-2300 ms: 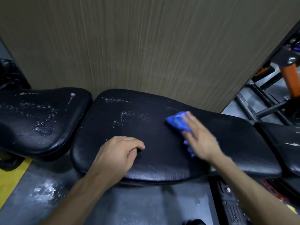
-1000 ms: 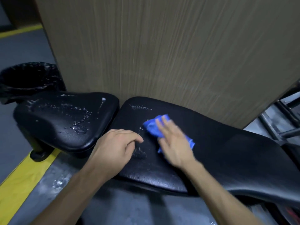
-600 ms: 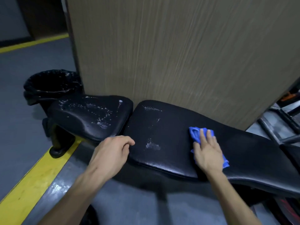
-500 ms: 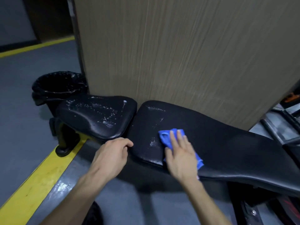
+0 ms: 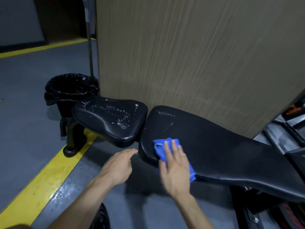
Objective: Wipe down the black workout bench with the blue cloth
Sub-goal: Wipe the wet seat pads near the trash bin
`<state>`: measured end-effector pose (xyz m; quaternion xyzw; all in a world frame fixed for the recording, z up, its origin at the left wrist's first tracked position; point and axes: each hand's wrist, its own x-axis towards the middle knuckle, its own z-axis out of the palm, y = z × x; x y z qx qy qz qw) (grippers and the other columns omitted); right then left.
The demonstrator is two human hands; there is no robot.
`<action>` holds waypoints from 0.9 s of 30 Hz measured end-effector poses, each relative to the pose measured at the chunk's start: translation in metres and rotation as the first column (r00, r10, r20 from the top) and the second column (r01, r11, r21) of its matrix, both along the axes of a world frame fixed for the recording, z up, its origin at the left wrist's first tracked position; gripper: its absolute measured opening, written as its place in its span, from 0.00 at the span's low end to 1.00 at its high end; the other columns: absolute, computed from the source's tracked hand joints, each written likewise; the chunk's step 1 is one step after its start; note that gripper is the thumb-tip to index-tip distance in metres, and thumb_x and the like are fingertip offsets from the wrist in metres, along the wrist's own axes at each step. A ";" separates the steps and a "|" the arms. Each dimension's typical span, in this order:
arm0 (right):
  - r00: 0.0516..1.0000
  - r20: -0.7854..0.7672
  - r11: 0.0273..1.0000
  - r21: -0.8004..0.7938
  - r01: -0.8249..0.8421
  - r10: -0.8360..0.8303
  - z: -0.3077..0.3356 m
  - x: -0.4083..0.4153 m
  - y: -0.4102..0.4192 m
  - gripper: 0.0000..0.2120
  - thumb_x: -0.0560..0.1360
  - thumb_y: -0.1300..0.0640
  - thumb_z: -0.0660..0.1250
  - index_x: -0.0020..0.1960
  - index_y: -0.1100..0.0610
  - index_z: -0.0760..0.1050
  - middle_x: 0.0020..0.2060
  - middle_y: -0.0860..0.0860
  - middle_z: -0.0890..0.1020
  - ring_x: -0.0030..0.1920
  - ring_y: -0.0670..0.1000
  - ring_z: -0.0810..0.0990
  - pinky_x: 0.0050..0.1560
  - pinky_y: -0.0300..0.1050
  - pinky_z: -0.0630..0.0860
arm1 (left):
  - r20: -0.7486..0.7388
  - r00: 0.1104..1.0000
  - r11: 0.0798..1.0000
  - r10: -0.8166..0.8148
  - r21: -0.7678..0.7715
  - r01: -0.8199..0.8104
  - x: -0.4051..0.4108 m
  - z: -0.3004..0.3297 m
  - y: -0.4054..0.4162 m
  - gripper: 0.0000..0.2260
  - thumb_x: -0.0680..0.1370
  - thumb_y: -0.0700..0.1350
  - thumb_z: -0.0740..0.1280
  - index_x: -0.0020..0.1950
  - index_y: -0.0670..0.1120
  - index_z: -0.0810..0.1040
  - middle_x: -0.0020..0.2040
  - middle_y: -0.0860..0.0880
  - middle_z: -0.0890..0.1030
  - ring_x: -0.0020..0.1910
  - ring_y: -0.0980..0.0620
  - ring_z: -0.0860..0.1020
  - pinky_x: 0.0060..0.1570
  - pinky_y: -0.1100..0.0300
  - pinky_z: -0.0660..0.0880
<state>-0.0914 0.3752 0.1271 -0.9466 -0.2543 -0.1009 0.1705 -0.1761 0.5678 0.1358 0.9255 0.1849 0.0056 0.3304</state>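
The black workout bench has a long back pad and a shorter seat pad to its left. White droplets speckle the seat pad, and a few remain near the long pad's far left corner. My right hand lies flat on the blue cloth, pressing it onto the long pad's near left corner. My left hand hovers off the bench, just in front of the gap between the pads, fingers loosely spread and holding nothing.
A tan panel wall stands right behind the bench. A black lined bin sits at the far left past the seat pad. A yellow floor stripe runs under the bench foot. Metal frame parts are at the right.
My right hand has swept the cloth left and nearer, to the long pad's front left corner. My left hand has come off the pad edge. The view has pulled back and turned left.
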 end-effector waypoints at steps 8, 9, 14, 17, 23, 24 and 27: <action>0.985 -0.142 0.982 -0.151 -0.117 0.096 0.025 0.073 0.059 0.30 0.80 0.45 0.47 0.81 0.49 0.52 0.81 0.53 0.53 0.79 0.56 0.53 0.77 0.55 0.54 | 0.004 0.990 0.990 0.144 0.005 -0.144 -0.014 0.018 0.016 0.26 0.76 0.38 0.58 0.70 0.59 0.74 0.68 0.48 0.78 0.66 0.45 0.77 0.64 0.50 0.75; 0.988 -0.127 0.982 -0.155 -0.106 0.086 0.023 0.066 0.058 0.31 0.78 0.45 0.45 0.81 0.49 0.52 0.81 0.53 0.53 0.79 0.56 0.53 0.77 0.54 0.54 | 0.012 0.989 0.989 0.147 -0.002 -0.147 -0.014 0.020 0.018 0.26 0.76 0.38 0.58 0.70 0.58 0.74 0.68 0.48 0.79 0.66 0.45 0.77 0.64 0.50 0.75; 0.933 -0.148 0.899 -0.256 -0.356 0.327 0.015 -0.004 0.024 0.34 0.75 0.45 0.44 0.81 0.45 0.47 0.81 0.48 0.46 0.81 0.51 0.45 0.79 0.48 0.48 | 0.067 0.983 0.985 0.172 -0.034 -0.170 -0.002 0.034 0.022 0.25 0.76 0.38 0.58 0.68 0.57 0.76 0.66 0.48 0.80 0.65 0.47 0.78 0.63 0.50 0.75; 0.939 -0.152 0.900 -0.271 -0.340 0.309 0.021 0.015 0.033 0.35 0.73 0.42 0.41 0.81 0.44 0.47 0.81 0.47 0.47 0.80 0.50 0.47 0.78 0.48 0.49 | 0.086 0.984 0.987 0.155 -0.044 -0.152 0.006 0.039 0.016 0.24 0.75 0.37 0.58 0.64 0.59 0.78 0.63 0.47 0.82 0.62 0.45 0.80 0.60 0.49 0.77; 0.953 -0.224 0.910 -0.317 -0.268 0.203 0.031 0.096 0.094 0.30 0.81 0.46 0.47 0.81 0.49 0.48 0.81 0.52 0.49 0.80 0.55 0.51 0.78 0.53 0.52 | 0.050 0.988 0.989 0.144 0.025 -0.145 0.009 0.041 0.014 0.24 0.76 0.37 0.58 0.65 0.58 0.78 0.65 0.50 0.81 0.63 0.47 0.79 0.61 0.50 0.77; 0.953 -0.231 0.896 -0.352 -0.270 0.197 0.034 0.103 0.100 0.30 0.82 0.47 0.48 0.81 0.51 0.47 0.81 0.53 0.48 0.80 0.56 0.50 0.78 0.53 0.52 | 0.038 0.989 0.989 0.140 0.046 -0.142 0.007 0.042 0.015 0.23 0.76 0.37 0.59 0.65 0.58 0.78 0.65 0.50 0.81 0.64 0.47 0.79 0.61 0.51 0.76; 0.920 -0.190 0.806 -0.442 -0.393 0.344 0.034 0.083 0.080 0.35 0.76 0.44 0.37 0.82 0.54 0.44 0.81 0.55 0.45 0.80 0.57 0.46 0.78 0.54 0.50 | 0.027 0.992 0.990 0.120 0.069 -0.122 0.007 0.054 0.022 0.21 0.77 0.36 0.60 0.62 0.57 0.81 0.63 0.52 0.82 0.64 0.48 0.79 0.62 0.53 0.76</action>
